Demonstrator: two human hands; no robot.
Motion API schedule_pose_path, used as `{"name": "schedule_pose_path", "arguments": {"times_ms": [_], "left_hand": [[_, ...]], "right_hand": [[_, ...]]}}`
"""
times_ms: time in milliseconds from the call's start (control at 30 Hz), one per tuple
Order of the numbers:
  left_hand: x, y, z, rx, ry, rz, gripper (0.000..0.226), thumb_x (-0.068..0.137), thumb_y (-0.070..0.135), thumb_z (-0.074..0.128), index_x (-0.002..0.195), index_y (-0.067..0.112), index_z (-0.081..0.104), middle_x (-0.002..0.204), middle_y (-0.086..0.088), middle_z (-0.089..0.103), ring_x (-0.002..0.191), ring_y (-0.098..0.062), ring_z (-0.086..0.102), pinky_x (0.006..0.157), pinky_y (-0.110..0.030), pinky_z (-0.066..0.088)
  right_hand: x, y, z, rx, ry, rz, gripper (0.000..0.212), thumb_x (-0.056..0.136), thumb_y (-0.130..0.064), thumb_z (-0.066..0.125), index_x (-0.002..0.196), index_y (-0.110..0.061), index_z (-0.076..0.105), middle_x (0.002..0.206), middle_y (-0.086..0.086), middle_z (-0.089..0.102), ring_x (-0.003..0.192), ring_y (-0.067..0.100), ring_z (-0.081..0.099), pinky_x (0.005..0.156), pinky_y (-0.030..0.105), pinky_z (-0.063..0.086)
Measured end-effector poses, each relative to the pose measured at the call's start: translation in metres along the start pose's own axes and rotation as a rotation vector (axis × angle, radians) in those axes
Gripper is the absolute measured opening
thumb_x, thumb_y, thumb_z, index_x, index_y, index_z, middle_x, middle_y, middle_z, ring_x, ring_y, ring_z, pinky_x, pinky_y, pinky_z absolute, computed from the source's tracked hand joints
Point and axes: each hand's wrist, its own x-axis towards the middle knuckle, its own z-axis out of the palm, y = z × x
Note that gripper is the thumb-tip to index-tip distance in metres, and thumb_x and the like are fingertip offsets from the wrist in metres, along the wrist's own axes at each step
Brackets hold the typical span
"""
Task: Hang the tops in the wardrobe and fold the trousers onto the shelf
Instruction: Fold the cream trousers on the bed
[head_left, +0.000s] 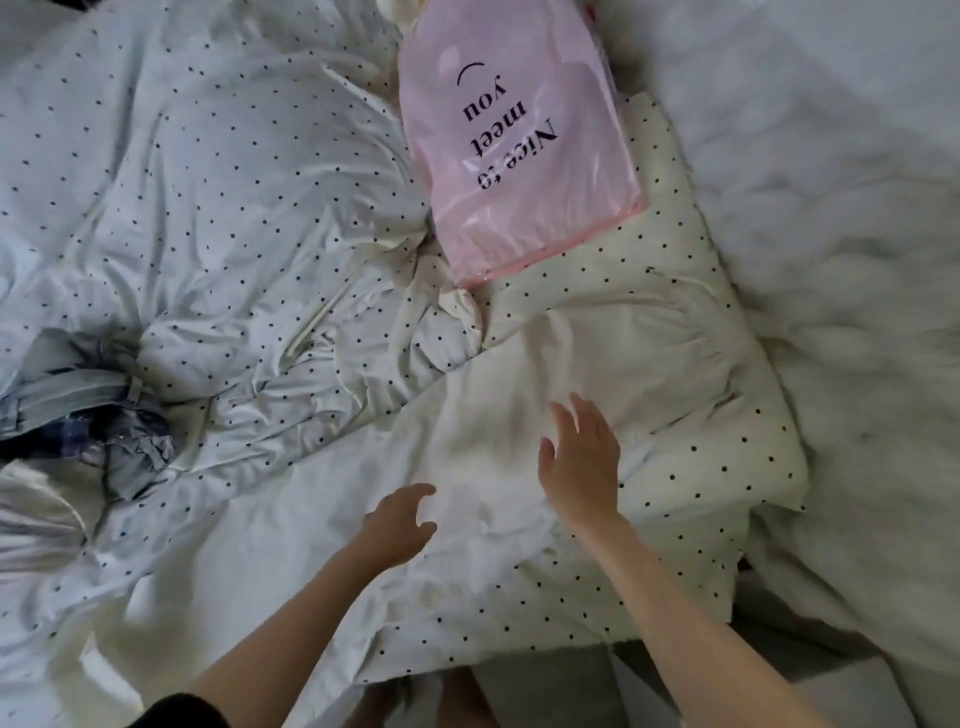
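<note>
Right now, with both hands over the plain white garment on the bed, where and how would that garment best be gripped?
Probably at the gathered edge of the white garment, its far side, where bunched folds give the fingers something to pinch. The right hand hovers open nearest it and could reach forward from the near side. The left hand, fingers loosely curled and empty, could take the flatter left part.

Garment: plain white garment (524, 415) lies spread and creased on the polka-dot duvet (234, 218).
Jeans: pale denim jeans (78, 395) sit crumpled at the duvet's left edge, waistband showing.
</note>
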Motion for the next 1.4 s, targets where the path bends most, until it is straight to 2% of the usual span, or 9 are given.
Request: {"name": "schedule_pose_path", "arguments": {"times_ms": [167, 400, 500, 733, 867, 1000, 1100, 1267, 1400], "left_hand": [[-0.018, -0.085, 0.012, 0.145, 0.093, -0.176, 0.058, 0.093, 0.028, 0.050, 0.145, 0.026, 0.026, 0.157, 0.004, 0.010, 0.144, -0.016, 0.009, 0.114, -0.043, 0.016], [-0.059, -0.179, 0.051, 0.405, 0.134, -0.249, 0.073, 0.094, 0.031, 0.047, 0.149, 0.035, -0.001, 0.155, 0.007, -0.022, 0.143, -0.021, -0.019, 0.108, -0.064, -0.001], [-0.079, -0.210, 0.047, 0.386, 0.222, -0.336, 0.070, 0.095, 0.035, 0.044, 0.149, 0.033, 0.000, 0.156, 0.003, -0.019, 0.144, -0.022, -0.017, 0.111, -0.060, -0.002], [-0.127, -0.306, -0.013, 0.121, 0.755, -0.394, 0.068, 0.087, 0.025, 0.063, 0.145, 0.016, 0.029, 0.155, -0.012, 0.015, 0.144, -0.031, 0.009, 0.113, -0.054, -0.002], [-0.138, -0.365, -0.028, -0.358, 0.517, -0.576, 0.051, 0.088, 0.016, 0.060, 0.134, 0.006, 0.042, 0.125, -0.022, 0.053, 0.114, -0.038, 0.050, 0.091, -0.043, 0.041], [-0.166, -0.398, -0.023, -0.844, 0.567, -0.475, 0.010, 0.090, 0.013, 0.058, 0.087, 0.007, 0.065, 0.082, -0.009, 0.066, 0.079, -0.025, 0.058, 0.064, -0.029, 0.043], [-0.205, -0.420, -0.015, -1.338, 0.348, -0.330, 0.025, 0.082, 0.029, 0.065, 0.093, 0.007, 0.069, 0.088, -0.004, 0.073, 0.084, -0.023, 0.067, 0.069, -0.026, 0.054], [-0.222, -0.428, 0.024, -1.317, -0.143, -0.367, 0.028, 0.087, 0.018, 0.061, 0.111, 0.003, 0.061, 0.107, -0.012, 0.068, 0.093, -0.024, 0.066, 0.089, -0.038, 0.053], [-0.218, -0.433, 0.045, -1.287, -0.431, -0.361, 0.031, 0.088, 0.014, 0.063, 0.116, 0.006, 0.056, 0.110, -0.016, 0.068, 0.099, -0.029, 0.066, 0.085, -0.038, 0.055]], "right_hand": [[-0.020, -0.029, 0.064, -0.270, -0.281, -0.326, 0.051, 0.100, -0.029, 0.032, 0.149, -0.022, 0.017, 0.159, 0.003, 0.005, 0.146, 0.020, -0.001, 0.116, 0.047, -0.004], [-0.068, -0.057, 0.148, -0.383, -0.619, -0.537, 0.060, 0.100, -0.034, 0.036, 0.151, -0.023, 0.007, 0.159, 0.005, -0.007, 0.146, 0.023, -0.007, 0.114, 0.052, -0.003], [-0.082, -0.083, 0.168, -0.385, -0.663, -0.563, 0.059, 0.100, -0.035, 0.034, 0.151, -0.022, 0.007, 0.159, 0.005, -0.008, 0.146, 0.022, -0.004, 0.115, 0.053, 0.003], [-0.103, -0.195, 0.191, -0.249, -0.502, -0.663, 0.057, 0.100, -0.037, 0.034, 0.150, -0.023, 0.010, 0.159, 0.002, 0.004, 0.146, 0.019, 0.004, 0.115, 0.043, 0.014], [-0.126, -0.256, 0.208, -0.192, -0.467, -0.693, 0.055, 0.100, -0.037, 0.035, 0.149, -0.023, 0.015, 0.158, 0.001, 0.009, 0.146, 0.017, 0.005, 0.115, 0.044, 0.011], [-0.141, -0.296, 0.221, -0.100, -0.404, -0.710, 0.054, 0.098, -0.036, 0.040, 0.148, -0.021, 0.024, 0.156, 0.001, 0.019, 0.145, 0.016, 0.010, 0.115, 0.047, 0.009], [-0.148, -0.325, 0.226, -0.048, -0.356, -0.744, 0.055, 0.097, -0.041, 0.040, 0.146, -0.020, 0.029, 0.155, 0.000, 0.025, 0.145, 0.018, 0.013, 0.114, 0.053, 0.003], [-0.150, -0.342, 0.236, -0.360, -0.503, -0.815, 0.060, 0.094, -0.052, 0.039, 0.146, -0.026, 0.026, 0.153, -0.005, 0.027, 0.145, 0.015, 0.012, 0.110, 0.060, -0.003], [-0.156, -0.339, 0.240, -0.608, -0.756, -0.794, 0.054, 0.090, -0.060, 0.041, 0.129, -0.023, 0.049, 0.122, 0.000, 0.060, 0.120, 0.024, 0.051, 0.101, 0.043, 0.032]]}}
